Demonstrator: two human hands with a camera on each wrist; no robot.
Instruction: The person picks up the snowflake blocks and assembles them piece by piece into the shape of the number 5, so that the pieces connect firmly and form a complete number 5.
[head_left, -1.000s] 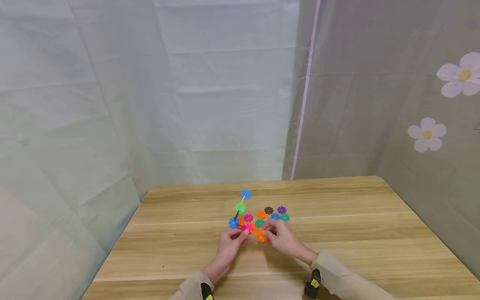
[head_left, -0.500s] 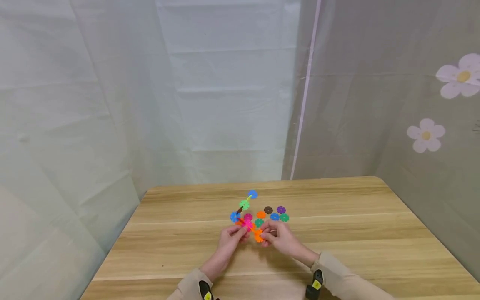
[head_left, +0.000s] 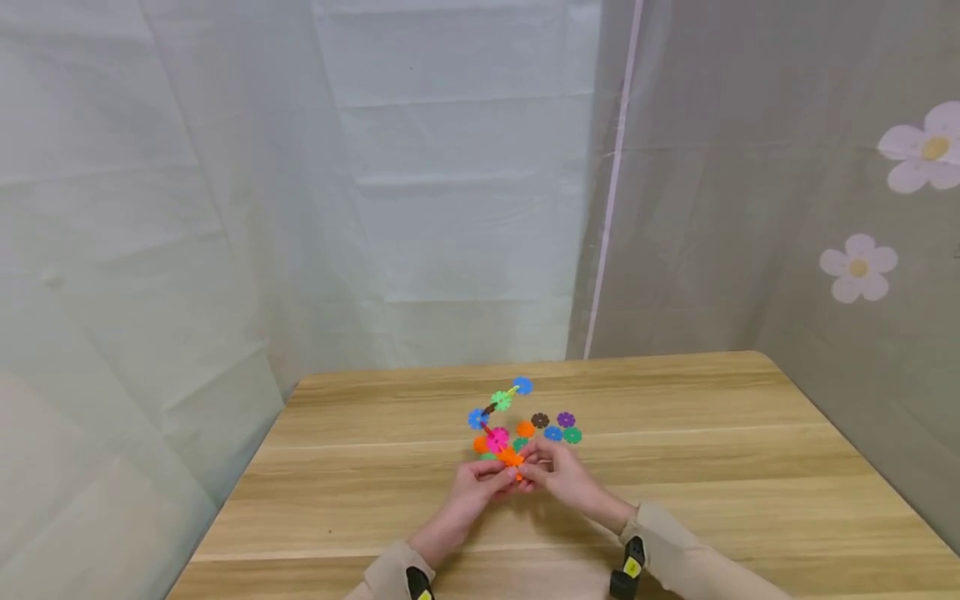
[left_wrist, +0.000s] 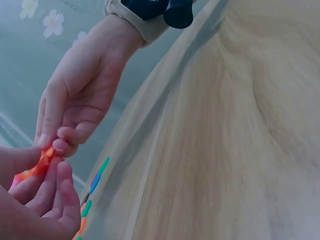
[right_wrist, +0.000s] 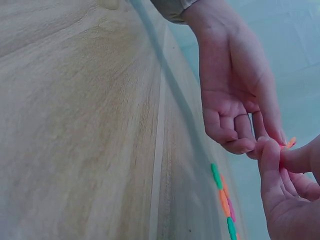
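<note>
A chain of notched plastic snowflake discs rises away from my two hands, standing above the table. Its far end is a blue disc [head_left: 522,385], followed by yellow, light green, brown and blue ones. Lower down come a red disc, a pink disc [head_left: 497,440] and orange discs [head_left: 510,456] at the near end. My left hand [head_left: 476,490] pinches the orange end between thumb and fingers. From the other side my right hand [head_left: 562,477] pinches the same end, fingertips meeting the left ones. In the left wrist view, fingers mostly cover the orange disc [left_wrist: 44,162].
Loose discs lie flat behind the hands: brown [head_left: 540,420], purple [head_left: 566,419], blue [head_left: 553,433], green [head_left: 572,435] and orange [head_left: 525,428]. Another orange disc [head_left: 481,444] lies left of the chain. The wooden table [head_left: 360,483] is backed by hanging cloth [head_left: 450,208].
My left hand has shifted from the pink disc to the orange end, meeting my right hand. The chain's far end has swung to the right. The loose discs stay put.
</note>
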